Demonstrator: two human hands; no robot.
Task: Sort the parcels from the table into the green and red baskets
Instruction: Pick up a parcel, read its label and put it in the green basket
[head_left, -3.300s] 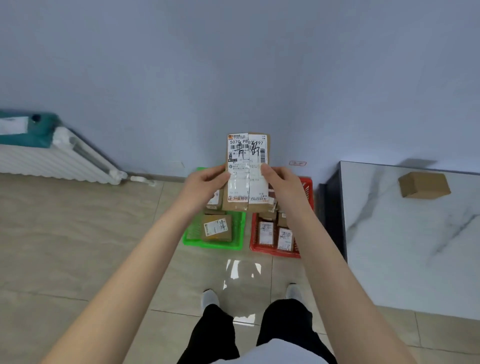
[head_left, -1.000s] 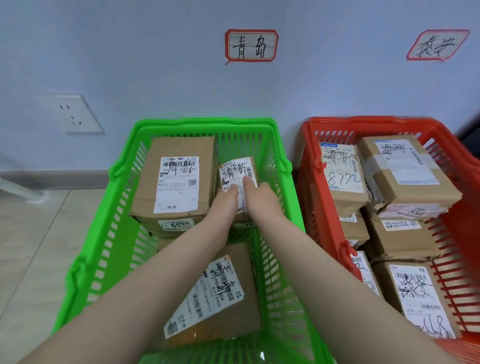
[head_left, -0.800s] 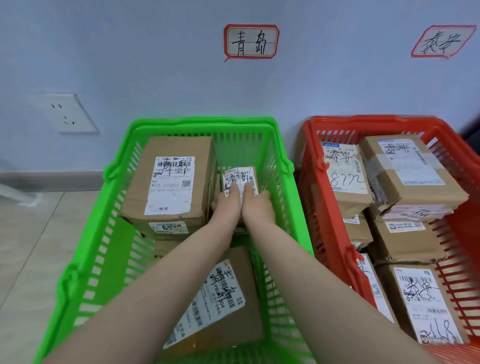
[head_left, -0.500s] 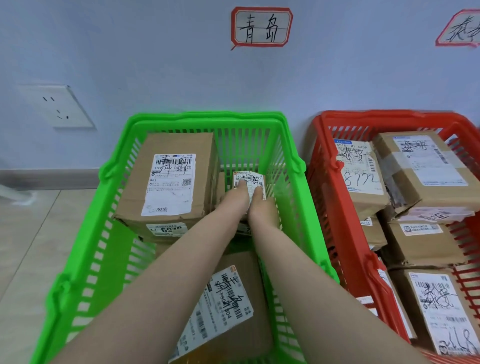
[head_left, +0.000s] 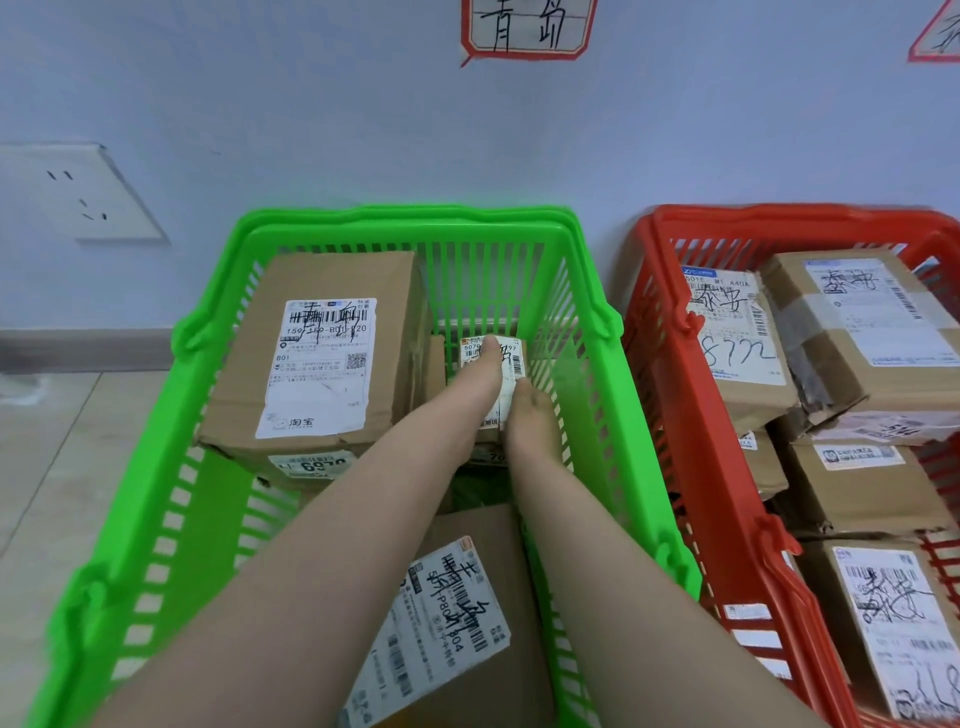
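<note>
A small brown parcel (head_left: 511, 358) with a white label is low inside the green basket (head_left: 405, 215), at its far right, next to a large parcel (head_left: 322, 358). My left hand (head_left: 475, 382) holds the small parcel from the left, with its thumb across the label. My right hand (head_left: 530, 415) grips the parcel's right edge. Whether the parcel rests on what lies beneath is hidden by my hands. Another labelled parcel (head_left: 452, 613) lies under my forearms at the near end of the green basket. The red basket (head_left: 779, 213) stands to the right and holds several parcels (head_left: 737, 338).
Both baskets stand on the tiled floor against a pale wall. A red-framed paper sign (head_left: 527, 26) hangs above the green basket, and another shows at the top right edge. A wall socket (head_left: 88, 197) is at the left.
My hands carried the small parcel from chest height down into the green basket. Over the last second they sank deeper at its far right while my head moved closer.
</note>
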